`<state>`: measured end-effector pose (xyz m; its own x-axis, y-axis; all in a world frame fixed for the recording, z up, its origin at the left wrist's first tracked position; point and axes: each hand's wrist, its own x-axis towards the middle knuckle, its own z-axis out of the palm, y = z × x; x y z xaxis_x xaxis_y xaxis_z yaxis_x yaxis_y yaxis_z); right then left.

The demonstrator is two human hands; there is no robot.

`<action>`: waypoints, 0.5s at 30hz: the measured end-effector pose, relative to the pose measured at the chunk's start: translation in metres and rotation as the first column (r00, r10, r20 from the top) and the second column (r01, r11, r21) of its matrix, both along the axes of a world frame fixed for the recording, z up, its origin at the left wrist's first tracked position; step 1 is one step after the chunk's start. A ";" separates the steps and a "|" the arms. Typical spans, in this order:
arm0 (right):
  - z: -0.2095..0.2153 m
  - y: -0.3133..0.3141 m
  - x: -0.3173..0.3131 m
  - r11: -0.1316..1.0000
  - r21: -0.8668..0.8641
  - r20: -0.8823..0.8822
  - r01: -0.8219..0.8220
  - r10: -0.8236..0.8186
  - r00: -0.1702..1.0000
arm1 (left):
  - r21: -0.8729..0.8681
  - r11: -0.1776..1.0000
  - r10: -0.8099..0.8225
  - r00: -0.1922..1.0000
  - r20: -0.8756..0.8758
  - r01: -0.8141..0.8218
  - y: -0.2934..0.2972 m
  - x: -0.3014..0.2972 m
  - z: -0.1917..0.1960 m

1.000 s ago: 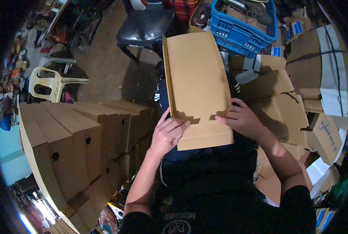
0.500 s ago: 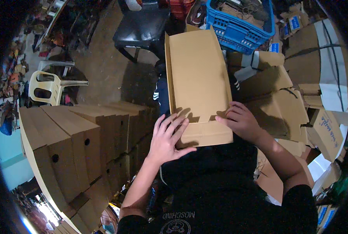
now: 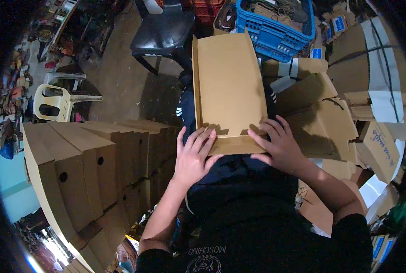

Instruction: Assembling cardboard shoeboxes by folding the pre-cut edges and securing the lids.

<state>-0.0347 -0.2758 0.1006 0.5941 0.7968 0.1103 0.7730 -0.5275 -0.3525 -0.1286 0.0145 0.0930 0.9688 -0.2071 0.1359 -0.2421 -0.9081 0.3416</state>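
Observation:
A long, shallow brown cardboard box (image 3: 230, 86) lies across my lap, with its side walls raised and its near end folded up. My left hand (image 3: 194, 154) grips the near left corner, fingers over the top of the end wall and thumb against its outside. At the near right corner, my right hand (image 3: 280, 143) pinches the same end wall in a similar way. The near end wall (image 3: 237, 146) stands between both thumbs. What the fingertips press inside the fold is partly hidden.
Stacked closed cardboard boxes (image 3: 84, 159) rise at my left. Flattened and open cardboard (image 3: 325, 123) lies at my right, near a strapped bundle (image 3: 357, 63). Ahead are a black chair (image 3: 162, 34) and a blue crate (image 3: 275, 34). A cream plastic chair (image 3: 52, 103) lies far left.
The near end wall has been folded from nearly flat to upright. My right hand has moved round from the right side to the near right corner, its thumb now on the wall's outside.

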 end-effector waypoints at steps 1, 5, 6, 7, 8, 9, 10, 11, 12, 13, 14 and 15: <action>-0.006 -0.002 0.002 1.000 -0.019 0.021 -0.006 0.007 1.000 | 0.001 1.000 -0.001 1.000 0.001 0.001 0.002 0.006 0.004; -0.006 0.004 0.017 0.996 0.072 -0.238 0.055 -0.036 0.971 | -0.127 0.992 0.005 0.993 -0.120 -0.020 0.006 0.030 0.017; 0.000 0.007 0.021 0.996 0.070 -0.235 0.055 -0.037 0.971 | -0.152 0.987 0.017 0.986 -0.166 -0.043 0.010 0.035 0.014; 0.007 0.010 0.026 0.989 0.092 -0.322 0.112 -0.077 0.944 | -0.175 0.982 0.027 0.977 -0.211 -0.065 0.012 0.041 0.014; 0.010 0.012 0.031 0.979 0.109 -0.406 0.171 -0.113 0.907 | -0.252 0.964 0.030 0.980 -0.196 -0.080 0.013 0.046 0.015; 0.010 0.013 0.036 0.979 0.109 -0.403 0.171 -0.114 0.908 | -0.253 0.964 0.030 0.981 -0.193 -0.079 0.013 0.050 0.017; 0.009 0.013 0.038 0.982 0.099 -0.388 0.162 -0.112 0.915 | -0.247 0.959 0.076 0.967 -0.242 -0.137 0.010 0.053 0.023; 0.008 0.013 0.040 0.984 0.089 -0.372 0.152 -0.109 0.922 | -0.238 0.952 0.121 0.949 -0.290 -0.194 0.007 0.055 0.026; 0.007 0.012 0.043 0.985 0.086 -0.374 0.153 -0.110 0.921 | -0.240 0.951 0.120 0.948 -0.293 -0.195 0.007 0.055 0.021; 0.008 0.011 0.047 0.989 0.061 -0.418 0.137 -0.100 0.903 | -0.233 0.956 0.104 0.951 -0.292 -0.176 0.006 0.055 0.017; 0.007 0.011 0.049 0.992 0.035 -0.462 0.120 -0.090 0.882 | -0.227 0.961 0.088 0.953 -0.291 -0.159 0.006 0.054 0.014; 0.006 0.012 0.050 0.993 0.033 -0.464 0.116 -0.088 0.882 | -0.229 0.960 0.091 0.952 -0.294 -0.163 0.005 0.055 0.012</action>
